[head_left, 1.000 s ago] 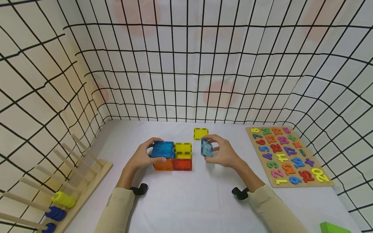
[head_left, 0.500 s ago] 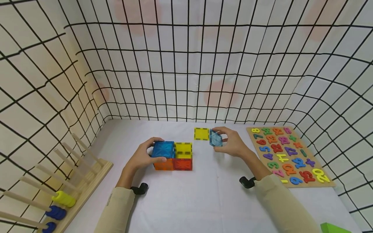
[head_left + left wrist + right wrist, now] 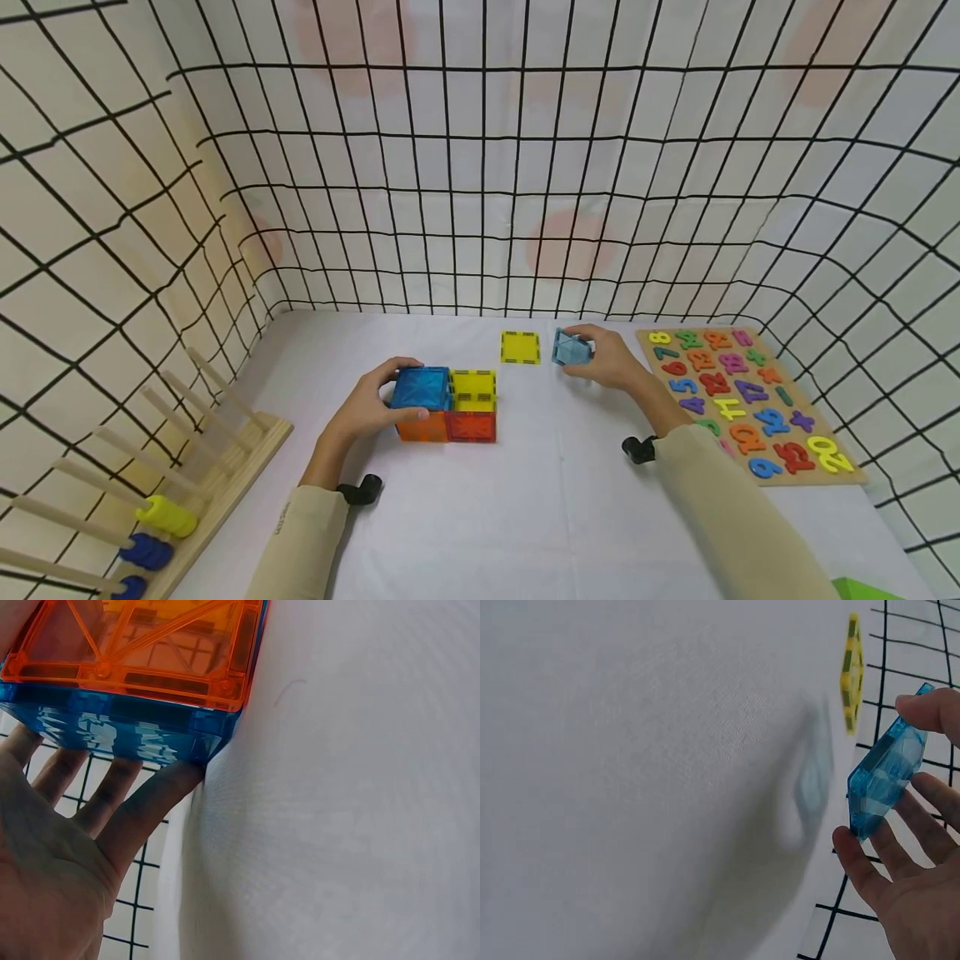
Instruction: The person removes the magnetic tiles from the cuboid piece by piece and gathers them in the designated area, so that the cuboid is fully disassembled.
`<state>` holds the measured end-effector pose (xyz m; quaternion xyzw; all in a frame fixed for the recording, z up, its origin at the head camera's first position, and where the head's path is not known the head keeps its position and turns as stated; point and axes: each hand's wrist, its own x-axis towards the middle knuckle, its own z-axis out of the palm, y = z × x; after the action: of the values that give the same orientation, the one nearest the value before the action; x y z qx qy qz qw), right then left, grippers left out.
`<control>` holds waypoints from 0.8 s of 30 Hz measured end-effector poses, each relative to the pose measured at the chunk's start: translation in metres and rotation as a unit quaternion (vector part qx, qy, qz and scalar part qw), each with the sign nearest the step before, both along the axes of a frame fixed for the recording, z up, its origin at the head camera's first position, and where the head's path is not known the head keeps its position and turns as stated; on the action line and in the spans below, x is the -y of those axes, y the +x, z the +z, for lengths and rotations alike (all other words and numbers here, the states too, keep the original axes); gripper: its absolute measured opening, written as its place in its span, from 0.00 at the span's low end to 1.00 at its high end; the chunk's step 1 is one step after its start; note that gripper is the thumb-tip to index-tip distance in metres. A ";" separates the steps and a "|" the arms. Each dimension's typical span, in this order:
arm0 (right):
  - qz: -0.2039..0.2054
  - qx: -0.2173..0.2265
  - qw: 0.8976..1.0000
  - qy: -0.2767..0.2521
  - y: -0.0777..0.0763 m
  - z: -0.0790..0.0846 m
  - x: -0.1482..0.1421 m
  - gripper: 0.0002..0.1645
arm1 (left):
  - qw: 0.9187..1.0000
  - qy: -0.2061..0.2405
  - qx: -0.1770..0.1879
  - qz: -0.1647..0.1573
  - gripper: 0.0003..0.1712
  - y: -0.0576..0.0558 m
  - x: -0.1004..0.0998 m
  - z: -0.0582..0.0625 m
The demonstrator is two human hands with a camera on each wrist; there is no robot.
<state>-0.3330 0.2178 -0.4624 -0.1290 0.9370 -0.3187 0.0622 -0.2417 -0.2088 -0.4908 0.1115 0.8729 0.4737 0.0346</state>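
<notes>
The head view looks forward and down across the tabletop (image 3: 480,517) — the left wrist view faces the orange-and-blue box (image 3: 131,684) closely; the right wrist view, low, shares the far yellow tile (image 3: 521,347) with the head's.

A tile box (image 3: 453,415) stands on the tabletop (image 3: 517,525) in the left grip (image 3: 365,406), a peg rack (image 3: 219,492) to that grip's left. A loose tile (image 3: 521,347) lies left of the right grip (image 3: 613,358) and its held tile (image 3: 570,348), a number board (image 3: 810,478) to the right, wire mesh (image 3: 483,137) behind both grips.
</notes>
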 end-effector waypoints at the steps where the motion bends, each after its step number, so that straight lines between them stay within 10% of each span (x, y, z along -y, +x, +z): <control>1: -0.002 0.005 1.000 0.007 -0.003 -0.001 0.000 0.44 | 1.000 0.001 0.000 -0.001 0.43 0.000 0.000 0.000; 24: 0.088 0.004 0.991 0.104 -0.031 -0.026 0.000 0.39 | 1.000 0.010 0.004 -0.002 0.42 0.000 0.000 -0.002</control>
<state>-0.3643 0.2177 -0.4887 -0.2023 0.9498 -0.2136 0.1063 -0.2417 -0.2090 -0.4924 0.1122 0.8677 0.4828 0.0379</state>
